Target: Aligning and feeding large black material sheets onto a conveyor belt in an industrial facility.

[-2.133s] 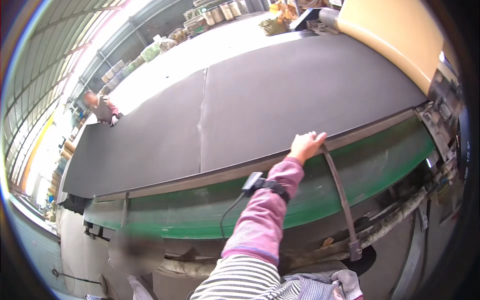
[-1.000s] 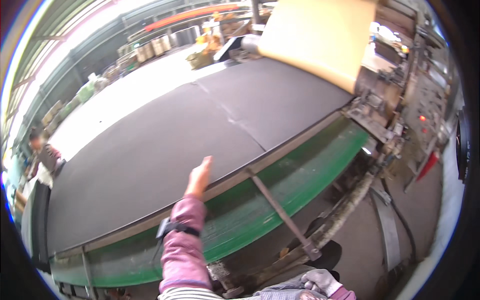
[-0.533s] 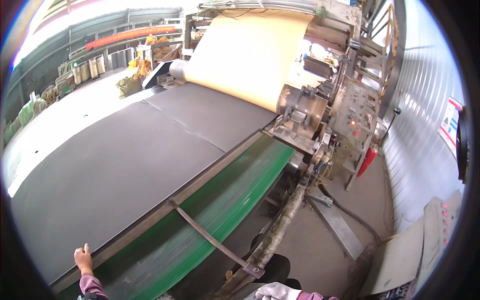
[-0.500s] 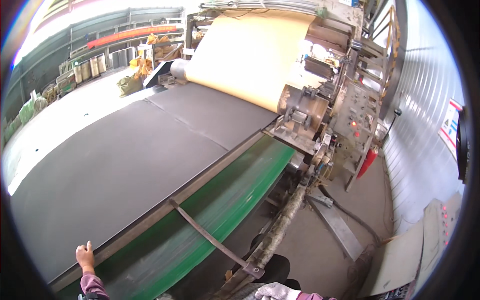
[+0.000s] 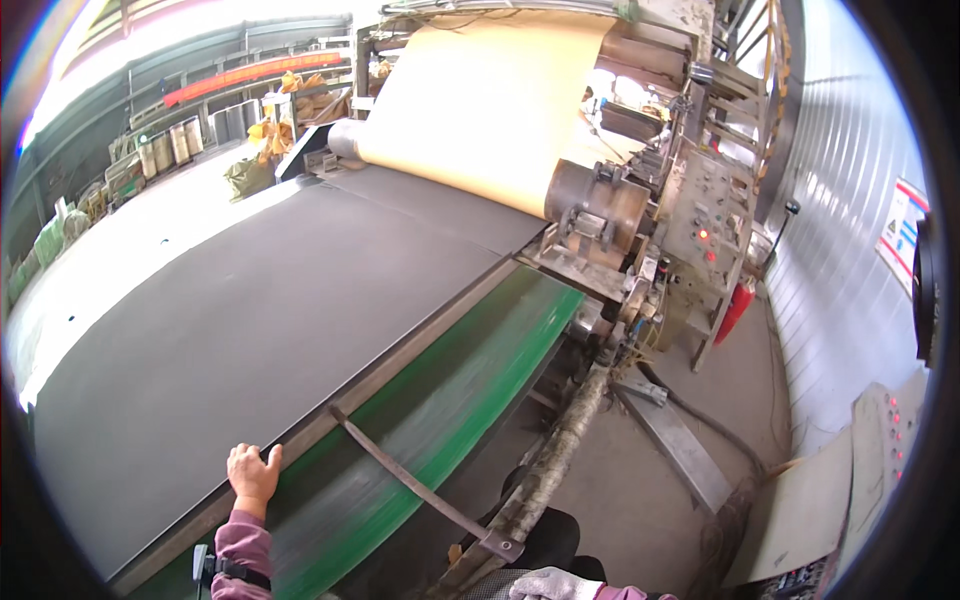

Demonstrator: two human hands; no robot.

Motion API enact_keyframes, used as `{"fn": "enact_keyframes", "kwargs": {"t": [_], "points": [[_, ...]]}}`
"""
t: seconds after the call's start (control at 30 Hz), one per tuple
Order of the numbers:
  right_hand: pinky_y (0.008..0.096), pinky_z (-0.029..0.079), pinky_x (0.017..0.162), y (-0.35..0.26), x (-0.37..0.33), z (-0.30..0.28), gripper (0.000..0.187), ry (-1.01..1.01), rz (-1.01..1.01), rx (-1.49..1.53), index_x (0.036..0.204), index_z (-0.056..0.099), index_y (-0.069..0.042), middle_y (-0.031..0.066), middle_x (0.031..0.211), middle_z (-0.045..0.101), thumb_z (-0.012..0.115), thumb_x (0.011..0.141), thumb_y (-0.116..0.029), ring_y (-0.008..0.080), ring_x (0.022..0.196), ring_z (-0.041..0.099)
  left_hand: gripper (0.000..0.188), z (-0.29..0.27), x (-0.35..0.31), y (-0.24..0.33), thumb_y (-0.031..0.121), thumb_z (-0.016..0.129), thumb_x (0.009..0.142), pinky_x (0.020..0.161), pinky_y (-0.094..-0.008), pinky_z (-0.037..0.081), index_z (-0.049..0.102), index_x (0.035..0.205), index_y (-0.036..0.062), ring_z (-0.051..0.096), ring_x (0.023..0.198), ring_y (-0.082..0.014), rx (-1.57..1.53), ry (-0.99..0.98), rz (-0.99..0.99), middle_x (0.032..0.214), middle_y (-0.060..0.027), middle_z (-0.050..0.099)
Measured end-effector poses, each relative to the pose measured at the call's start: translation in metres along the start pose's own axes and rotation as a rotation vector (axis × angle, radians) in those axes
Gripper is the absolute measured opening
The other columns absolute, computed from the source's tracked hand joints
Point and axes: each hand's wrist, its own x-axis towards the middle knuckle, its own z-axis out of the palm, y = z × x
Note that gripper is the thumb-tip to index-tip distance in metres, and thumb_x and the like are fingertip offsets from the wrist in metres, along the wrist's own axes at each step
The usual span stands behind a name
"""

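My bare left hand (image 5: 253,472) is at the near edge of a wide dark grey sheet (image 5: 240,320), its fingers laid over the edge and the thumb held apart. No object shows in it. The sheet runs up to a roller (image 5: 605,205) under a hanging yellow sheet (image 5: 480,110). A faint crosswise seam lies close to that roller. At the lower edge of the view my right hand (image 5: 552,584), in a pale glove, rests loosely with fingers pointing left, partly cut off. Nothing can be seen in it.
Alongside the dark sheet runs a green belt (image 5: 430,410), crossed by a metal bar (image 5: 420,480). A crusted pipe (image 5: 565,440) slants past on the right. Beyond stand a control panel (image 5: 705,215) with red lights and a red extinguisher (image 5: 735,312). Another console (image 5: 850,490) is at lower right.
My left hand has moved forward and right along the sheet's edge. The seam has shifted toward the roller. My right hand has stayed nearly in place.
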Motion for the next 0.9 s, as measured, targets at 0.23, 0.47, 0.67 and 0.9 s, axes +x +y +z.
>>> {"fn": "enact_keyframes", "kwargs": {"t": [0.23,0.47,0.67,0.9], "points": [[0.0193,0.037,0.038,0.009,0.006,-0.009,0.026,0.007,0.029,-0.004,0.080,0.066,-0.005,0.0008,0.059,0.060,0.053,0.087,-0.026,0.0060,0.043,0.048,0.063,0.037,0.057,0.104,0.057,0.046,0.081,0.080,-0.0393,0.043,0.067,0.078,-0.0013,0.056,0.090,-0.0296,0.032,-0.118,-0.061,0.085,-0.0157,0.061],[0.0203,0.037,0.039,0.015,0.009,-0.011,0.024,0.011,-0.013,-0.032,0.079,0.066,-0.005,-0.0001,0.059,0.060,0.054,0.087,-0.024,0.0059,0.044,0.049,0.069,0.074,0.101,0.186,0.061,0.042,0.080,0.082,-0.0392,0.044,0.068,0.080,-0.0021,0.057,0.093,-0.0307,-0.093,-0.164,0.016,0.090,-0.0184,0.063],[0.0198,0.037,0.040,0.020,0.009,-0.014,0.024,0.045,-0.043,-0.035,0.078,0.066,-0.006,-0.0003,0.060,0.059,0.054,0.087,-0.024,0.0058,0.046,0.049,0.063,0.086,0.116,0.179,0.053,0.037,0.087,0.097,-0.0565,0.029,0.034,0.136,0.0129,0.030,0.127,-0.0405,-0.263,-0.362,0.311,0.138,-0.0229,0.031],[0.0209,0.041,0.047,0.010,0.006,0.004,0.024,-0.025,0.112,-0.113,0.087,0.066,-0.005,0.0012,0.068,0.061,0.053,0.087,-0.025,0.0071,0.054,0.052,0.055,-0.013,0.020,-0.055,0.048,0.035,0.091,0.098,-0.0603,0.025,0.037,0.134,0.0134,0.028,0.127,-0.0408,0.260,-0.342,-0.188,0.138,-0.0207,0.032]]}}
